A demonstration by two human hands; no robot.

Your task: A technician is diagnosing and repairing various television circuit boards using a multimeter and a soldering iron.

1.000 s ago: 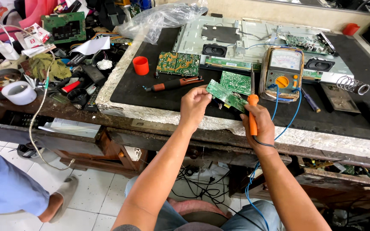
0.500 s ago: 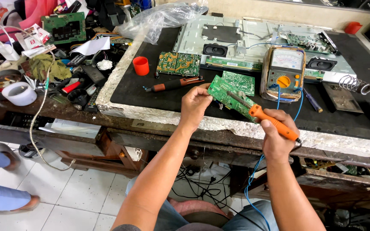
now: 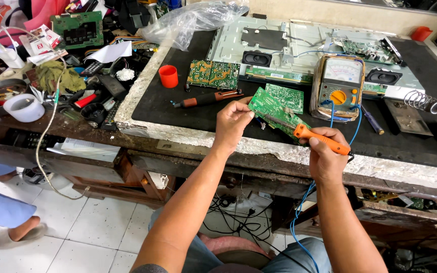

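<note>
cluttered repair bench with a black mat [image 3: 178, 101] laid on a chipped stone top, white floor tiles below. left hand [image 3: 232, 121] closed in a pinch on the near-left edge of a green board [image 3: 271, 108], tilting it up off the mat near the bench's front edge. right hand [image 3: 324, 156] wrapped fully around the orange handle of a soldering iron [image 3: 304, 132]; its long axis runs from the handle at lower right up and left, tip pointing to the board's face and meeting it about midway along. the board's long axis runs from upper left to lower right, roughly in line with the iron. blue cord [image 3: 299, 222] hangs from the handle end down past the bench edge. just behind the board lies a second green board [image 3: 287, 96], and to its right a meter [image 3: 340, 86] with an orange dial, its leads crossing the mat near the right hand. left of the held board lie a screwdriver [image 3: 208, 98] and an orange cup [image 3: 168, 76]; behind them a third board [image 3: 213, 74] and a metal chassis [image 3: 279, 45] with speakers. a coiled stand [image 3: 423, 102] sits at far right. at far left, a roll of tape [image 3: 24, 107] amid loose tools, and another person's leg and sandal [image 3: 11, 235] on the floor.
</note>
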